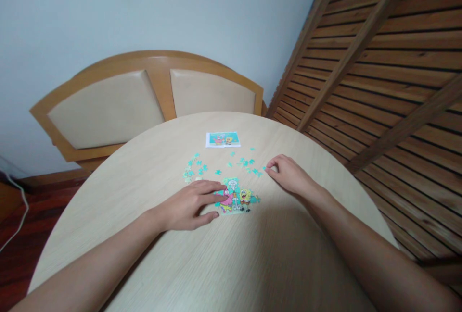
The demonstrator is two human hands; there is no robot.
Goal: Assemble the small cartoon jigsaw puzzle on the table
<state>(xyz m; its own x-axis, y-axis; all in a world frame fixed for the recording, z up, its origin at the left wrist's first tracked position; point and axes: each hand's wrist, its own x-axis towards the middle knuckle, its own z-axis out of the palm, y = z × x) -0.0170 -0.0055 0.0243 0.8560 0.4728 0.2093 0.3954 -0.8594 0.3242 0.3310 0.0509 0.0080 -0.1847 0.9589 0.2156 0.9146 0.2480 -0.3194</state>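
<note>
Left hand flat, fingers spread, pressing the half-built puzzle mid-table; right hand pinching a loose piece toward the far edge, fingers narrowed

Two bare forearms come in from the bottom edge, one on each side. No sleeves show on either; both arms are uncovered right to the frame's edge. The left hand and right hand are bare too, with no gloves, rings, watch or bands at the wrists. The nails look short and unpainted.
</note>
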